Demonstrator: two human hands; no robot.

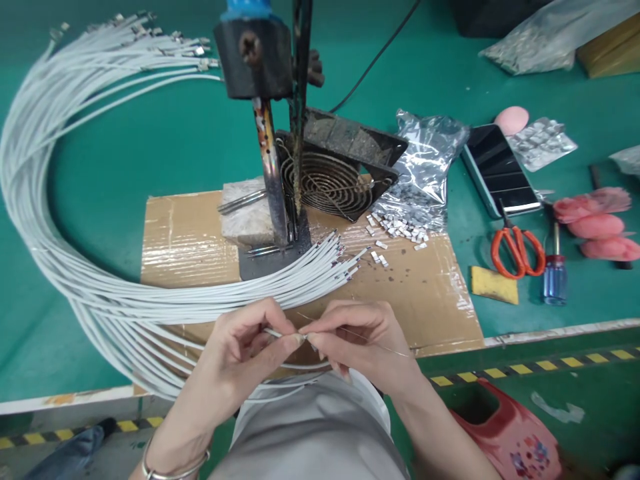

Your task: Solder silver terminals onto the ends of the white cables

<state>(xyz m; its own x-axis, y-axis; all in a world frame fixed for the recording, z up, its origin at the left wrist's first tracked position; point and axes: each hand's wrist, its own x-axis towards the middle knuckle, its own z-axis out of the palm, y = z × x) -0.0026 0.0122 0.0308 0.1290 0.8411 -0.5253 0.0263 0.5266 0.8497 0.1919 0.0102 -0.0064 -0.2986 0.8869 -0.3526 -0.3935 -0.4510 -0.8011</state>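
My left hand (250,353) is closed in a pinch around a white cable (273,332), close to its end. Against it, the fingertips of my right hand (350,337) are pressed together at the cable's tip; what small piece they grip is mostly covered by the fingers. A hair-thin wire (370,341) runs across my right hand. Just beyond my hands lies a thick bundle of white cables (250,293), with its dark-tipped ends (345,260) pointing right on a cardboard sheet (425,293). Small white metal-looking connectors (400,228) are scattered behind those ends.
A hot-air nozzle (270,173) on a stand rises mid-table, beside a square fan (330,180) and a pale block (245,213). To the right are a clear bag (425,160), a phone (503,170), orange-handled scissors (517,252), a screwdriver (554,277) and a yellow sponge (495,285).
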